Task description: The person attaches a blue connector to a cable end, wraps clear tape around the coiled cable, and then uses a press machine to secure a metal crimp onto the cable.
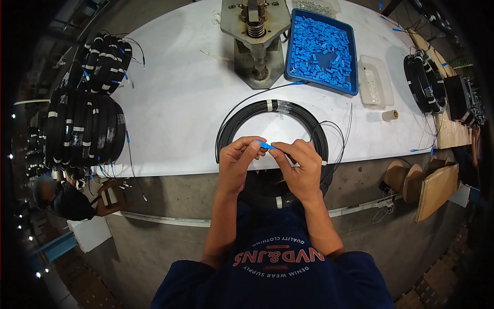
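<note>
A small blue connector (265, 146) is held between my two hands, above the near part of a black cable coil (238, 121). My left hand (239, 159) pinches its left end between thumb and fingers. At its right end, my right hand (298, 167) closes thumb and index finger on it. The coil, bound with white and clear tape, lies partly on the white table (170, 103) and hangs over the front edge. Another blue connector (298, 83) on a cable end lies beyond the coil, by the blue tray.
A metal press (259, 51) stands at the back, beside a blue tray (353, 67) of blue parts. Right of it are a clear container (375, 85) and a small roll (390, 115). Cable coils (85, 129) are stacked left; another coil (425, 82) lies right. A person (67, 201) is at far left.
</note>
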`<state>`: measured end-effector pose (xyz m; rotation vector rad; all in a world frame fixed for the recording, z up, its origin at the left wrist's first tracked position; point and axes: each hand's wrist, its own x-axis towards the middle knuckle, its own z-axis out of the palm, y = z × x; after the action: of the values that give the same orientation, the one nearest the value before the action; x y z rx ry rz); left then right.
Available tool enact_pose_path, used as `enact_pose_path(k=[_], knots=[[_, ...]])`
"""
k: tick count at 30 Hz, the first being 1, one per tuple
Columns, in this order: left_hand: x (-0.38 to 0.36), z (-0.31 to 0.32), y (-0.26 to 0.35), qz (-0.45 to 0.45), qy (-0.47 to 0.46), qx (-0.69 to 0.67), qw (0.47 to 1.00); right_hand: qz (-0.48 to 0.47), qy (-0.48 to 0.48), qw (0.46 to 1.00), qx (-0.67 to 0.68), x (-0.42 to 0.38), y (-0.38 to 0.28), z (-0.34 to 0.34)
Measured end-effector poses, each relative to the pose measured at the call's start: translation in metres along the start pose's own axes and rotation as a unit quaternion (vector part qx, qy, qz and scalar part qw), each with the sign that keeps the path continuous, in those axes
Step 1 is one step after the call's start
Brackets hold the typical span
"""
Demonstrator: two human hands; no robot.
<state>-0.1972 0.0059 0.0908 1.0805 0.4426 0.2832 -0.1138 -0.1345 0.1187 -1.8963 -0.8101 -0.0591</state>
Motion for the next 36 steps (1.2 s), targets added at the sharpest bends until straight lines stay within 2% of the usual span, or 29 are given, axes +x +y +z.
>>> enact_pose_path(k=[9,16,19,21,27,36], knots=[[-0.001,0.001,-0.001,0.007,-0.002,0.019,1.0,-0.012,0.005,1.0,-0.004,0.0,0.001,0.001],[0.001,-0.002,0.0,0.014,-0.012,0.014,1.0,0.019,-0.012,0.999,0.03,0.0,0.001,-0.001],[0.0,0.002,0.007,0.017,0.013,0.007,1.0,0.017,-0.011,0.999,0.039,-0.001,0.006,0.0],[-0.001,-0.003,0.007,0.043,-0.012,0.054,0.998,0.007,-0.014,0.999,0.038,-0.002,0.008,0.0],[-0.001,-0.01,0.015,0.043,-0.068,0.089,0.993,0.023,-0.029,0.999,0.034,-0.002,0.004,-0.004],[-0.002,-0.012,0.014,0.031,-0.05,0.139,0.989,0.021,-0.031,0.999,0.039,-0.002,0.004,-0.004]])
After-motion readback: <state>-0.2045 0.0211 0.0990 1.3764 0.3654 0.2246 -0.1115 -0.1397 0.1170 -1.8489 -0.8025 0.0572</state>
